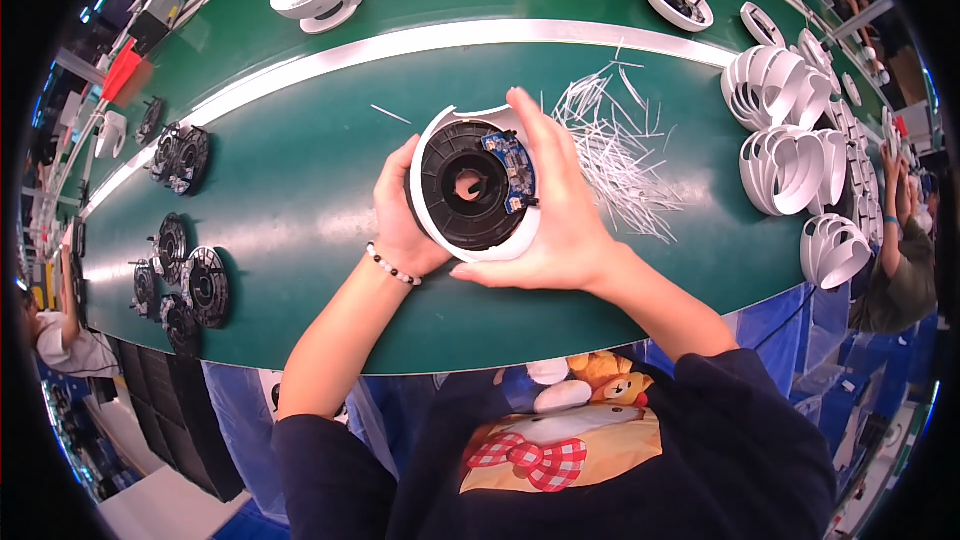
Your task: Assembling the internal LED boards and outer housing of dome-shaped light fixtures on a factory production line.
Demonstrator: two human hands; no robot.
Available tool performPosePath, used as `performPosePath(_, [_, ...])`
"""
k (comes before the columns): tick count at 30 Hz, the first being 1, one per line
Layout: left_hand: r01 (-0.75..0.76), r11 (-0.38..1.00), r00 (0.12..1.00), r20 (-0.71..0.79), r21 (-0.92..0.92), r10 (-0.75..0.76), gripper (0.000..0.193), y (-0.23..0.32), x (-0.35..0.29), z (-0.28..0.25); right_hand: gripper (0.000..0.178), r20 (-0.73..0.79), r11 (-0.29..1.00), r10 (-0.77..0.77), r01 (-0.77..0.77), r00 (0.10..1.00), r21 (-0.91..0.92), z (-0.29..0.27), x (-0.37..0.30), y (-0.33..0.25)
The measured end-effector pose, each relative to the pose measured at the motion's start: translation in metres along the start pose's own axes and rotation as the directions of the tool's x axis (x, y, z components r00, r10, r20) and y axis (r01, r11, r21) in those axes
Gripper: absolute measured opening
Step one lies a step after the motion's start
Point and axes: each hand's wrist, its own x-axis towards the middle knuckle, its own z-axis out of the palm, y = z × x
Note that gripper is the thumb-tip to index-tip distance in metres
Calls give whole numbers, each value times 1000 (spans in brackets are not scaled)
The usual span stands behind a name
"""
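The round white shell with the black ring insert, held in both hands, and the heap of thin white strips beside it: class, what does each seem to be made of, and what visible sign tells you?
Round white shell: probably moulded plastic, smooth and slightly glossy, with a thin even rim.
Black ring insert: likely matte plastic, with ribbed concentric moulding.
Thin white strips: possibly plastic ties or offcuts; too fine to tell.

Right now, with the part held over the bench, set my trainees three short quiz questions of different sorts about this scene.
1. True or false: both hands grip the white round housing.
2. What colour is the small circuit board on the black ring insert?
3. The pile of thin white strips lies on which side of the housing: A left, B right?

Key: 1 true. The left hand and right hand both hold it. 2 blue. 3 B.
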Motion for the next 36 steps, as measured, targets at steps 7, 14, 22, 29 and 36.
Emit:
performPosePath(7, [2,999,996,-87,32,1,46,-6,7,1,111,-33,981,-124,117,992,-156,3,-3,13])
performPosePath(14, [-71,997,980,-183,24,75,46,4,5,19,106,-19,975,-193,189,981,-119,3,10,5])
performPosePath(22, [62,998,996,-61,-21,-63,51,-2,-4,3,114,132,972,-99,67,986,227,-4,17,12])
performPosePath(29, [-87,995,993,-77,-37,84,45,-15,2,6,108,186,947,-223,258,957,-190,-2,16,-9])
performPosePath(36, [36,999,999,32,-27,-35,69,0,-4,10,114,246,975,-186,210,951,-77,-6,33,-5])
